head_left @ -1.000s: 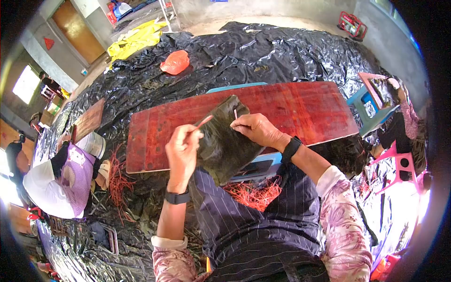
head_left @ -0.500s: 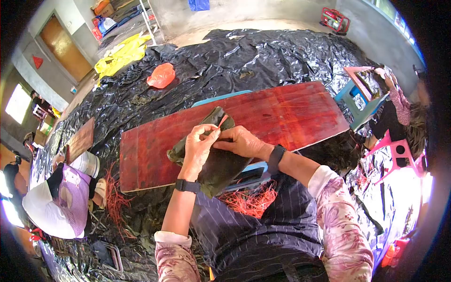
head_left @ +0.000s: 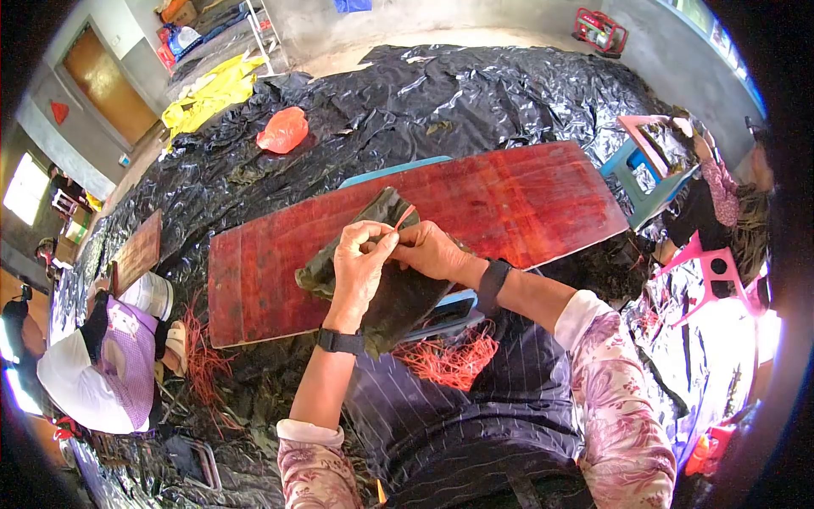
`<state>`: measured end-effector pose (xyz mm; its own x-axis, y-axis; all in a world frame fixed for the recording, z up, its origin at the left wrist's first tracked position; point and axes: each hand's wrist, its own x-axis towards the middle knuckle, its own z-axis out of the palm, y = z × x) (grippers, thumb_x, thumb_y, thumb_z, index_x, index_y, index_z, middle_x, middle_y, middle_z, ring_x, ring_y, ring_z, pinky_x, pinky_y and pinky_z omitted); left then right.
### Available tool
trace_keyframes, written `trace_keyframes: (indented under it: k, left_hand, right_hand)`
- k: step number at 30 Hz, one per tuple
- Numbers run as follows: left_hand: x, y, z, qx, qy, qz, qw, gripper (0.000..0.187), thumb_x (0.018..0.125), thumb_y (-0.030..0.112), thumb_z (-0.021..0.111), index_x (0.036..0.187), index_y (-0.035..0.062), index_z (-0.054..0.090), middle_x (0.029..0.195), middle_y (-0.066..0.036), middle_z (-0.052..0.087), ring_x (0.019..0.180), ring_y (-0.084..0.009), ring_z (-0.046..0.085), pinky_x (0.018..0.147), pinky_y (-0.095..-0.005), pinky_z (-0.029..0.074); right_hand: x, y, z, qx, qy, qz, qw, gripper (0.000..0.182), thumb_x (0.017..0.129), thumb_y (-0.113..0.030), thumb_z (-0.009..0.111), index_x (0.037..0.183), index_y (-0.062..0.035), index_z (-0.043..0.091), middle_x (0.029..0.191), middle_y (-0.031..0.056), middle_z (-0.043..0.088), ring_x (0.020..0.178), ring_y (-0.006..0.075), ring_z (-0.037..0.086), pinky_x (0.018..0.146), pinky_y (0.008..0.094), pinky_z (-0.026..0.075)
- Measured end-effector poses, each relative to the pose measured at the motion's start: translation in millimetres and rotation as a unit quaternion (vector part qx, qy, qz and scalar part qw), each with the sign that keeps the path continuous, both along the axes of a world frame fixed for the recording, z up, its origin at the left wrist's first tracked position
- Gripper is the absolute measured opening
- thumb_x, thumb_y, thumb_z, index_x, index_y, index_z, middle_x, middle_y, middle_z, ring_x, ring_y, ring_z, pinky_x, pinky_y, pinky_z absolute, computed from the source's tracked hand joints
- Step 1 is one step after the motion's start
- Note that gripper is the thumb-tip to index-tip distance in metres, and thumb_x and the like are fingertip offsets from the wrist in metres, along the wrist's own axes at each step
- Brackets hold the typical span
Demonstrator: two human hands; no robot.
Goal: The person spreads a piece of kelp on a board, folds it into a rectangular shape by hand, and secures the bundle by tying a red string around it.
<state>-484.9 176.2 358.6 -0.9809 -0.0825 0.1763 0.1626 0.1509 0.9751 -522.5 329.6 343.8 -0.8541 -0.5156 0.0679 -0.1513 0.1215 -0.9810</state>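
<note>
A dark green folded leaf bundle [head_left: 373,301] hangs under my hands, over the near edge of the red board [head_left: 526,199]. My left hand [head_left: 365,254] pinches a thin red strip [head_left: 405,218] at the top of the bundle. Close beside it, fingers bent, my right hand [head_left: 432,250] grips the same strip near where it crosses the leaf. The strip's free end sticks up past the fingertips. My hands hide most of the place where strip and leaf meet. More red strips [head_left: 449,356] lie in a heap on my lap.
Black plastic sheeting [head_left: 483,93] covers the floor. A person in a purple checked apron [head_left: 127,360] sits at left by another board [head_left: 136,250]; loose red strips [head_left: 203,356] lie nearby. At right are a blue-and-pink stool [head_left: 632,174], a pink stool [head_left: 712,276] and another person's sleeve [head_left: 721,191].
The view has shifted slightly. My hands stay close together at the strip, whose free end now points further up and right.
</note>
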Motion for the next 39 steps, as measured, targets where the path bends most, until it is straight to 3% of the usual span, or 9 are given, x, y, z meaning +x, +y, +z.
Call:
trace_keyframes:
  k: [3,6,8,10,11,12,14,28,39]
  left_hand:
    - [-2,-4,-4,0.030,0.042,0.001,0.999,0.012,0.087,0.013,0.073,0.095,0.0061,0.070,0.097,0.003,0.062,0.074,-0.0027,0.051,0.067,-0.0208,0.043]
    - [-2,-24,5,0.077,-0.071,0.015,0.994,0.018,0.095,0.018,0.063,0.109,0.0066,0.068,0.088,0.002,0.063,0.069,-0.0016,0.052,0.053,-0.0187,0.039]
    - [-1,-32,4,0.073,-0.077,0.005,0.994,0.023,0.097,0.012,0.056,0.118,0.0078,0.065,0.104,0.001,0.064,0.068,-0.0031,0.052,0.053,-0.0189,0.040]
    - [-3,-34,-1,-0.086,0.078,-0.039,0.993,0.030,0.096,0.005,0.051,0.124,0.0085,0.062,0.123,0.000,0.060,0.070,-0.0035,0.055,0.054,-0.0189,0.042]
    - [-1,-39,-2,-0.144,0.063,-0.089,0.984,0.037,0.093,-0.002,0.048,0.126,0.0081,0.061,0.136,-0.001,0.054,0.084,-0.0097,0.061,0.069,-0.0238,0.049]
    - [0,-36,-2,-0.186,0.132,-0.099,0.969,0.040,0.090,-0.006,0.047,0.126,0.0056,0.060,0.131,-0.006,0.057,0.103,-0.0172,0.061,0.088,-0.0298,0.048]
    - [4,-33,0,-0.189,0.114,-0.124,0.967,0.039,0.087,-0.008,0.046,0.122,0.0025,0.061,0.125,-0.010,0.060,0.113,-0.0226,0.057,0.099,-0.0324,0.042]
    - [-4,-33,3,-0.203,0.084,-0.145,0.965,0.027,0.083,-0.007,0.055,0.108,0.0001,0.066,0.098,-0.012,0.062,0.094,-0.0255,0.062,0.083,-0.0333,0.048]
    - [1,-30,-1,-0.191,0.085,-0.072,0.975,0.013,0.084,-0.003,0.062,0.094,-0.0008,0.069,0.087,-0.011,0.064,0.082,-0.0240,0.064,0.074,-0.0324,0.049]
  right_hand:
    - [-3,1,2,-0.008,-0.022,0.016,1.000,0.023,0.092,-0.022,0.066,0.092,0.0002,0.071,0.068,-0.0015,0.063,0.063,0.0046,0.057,0.058,0.0267,0.049]
    - [-5,3,3,0.011,-0.024,0.030,0.999,0.023,0.093,-0.022,0.064,0.093,-0.0003,0.071,0.069,-0.0013,0.063,0.061,0.0058,0.057,0.057,0.0262,0.049]
    - [-5,4,2,0.012,-0.013,0.023,1.000,0.022,0.093,-0.022,0.064,0.092,-0.0007,0.071,0.070,-0.0012,0.063,0.061,0.0065,0.057,0.057,0.0260,0.048]
    - [-5,7,4,0.024,0.009,0.046,0.999,0.021,0.093,-0.020,0.064,0.092,-0.0001,0.070,0.070,-0.0008,0.064,0.063,0.0068,0.057,0.059,0.0270,0.049]
    - [-5,7,4,0.023,0.009,0.047,0.999,0.021,0.093,-0.020,0.064,0.092,-0.0001,0.070,0.070,-0.0008,0.064,0.063,0.0068,0.057,0.059,0.0270,0.049]
    - [-5,7,3,0.004,0.022,0.063,0.998,0.021,0.093,-0.019,0.064,0.091,0.0002,0.070,0.071,0.0001,0.064,0.064,0.0075,0.057,0.060,0.0276,0.049]
    - [-5,9,3,-0.016,0.035,0.079,0.996,0.020,0.093,-0.018,0.063,0.091,0.0006,0.070,0.071,0.0010,0.065,0.066,0.0081,0.058,0.061,0.0283,0.049]
    - [-14,12,-5,0.056,0.149,0.141,0.977,0.023,0.095,-0.022,0.060,0.095,-0.0008,0.068,0.076,0.0108,0.067,0.069,0.0164,0.062,0.067,0.0325,0.051]
    - [-5,14,13,0.031,0.065,0.117,0.991,0.021,0.096,-0.018,0.059,0.098,0.0007,0.068,0.076,0.0040,0.066,0.071,0.0084,0.060,0.066,0.0270,0.050]
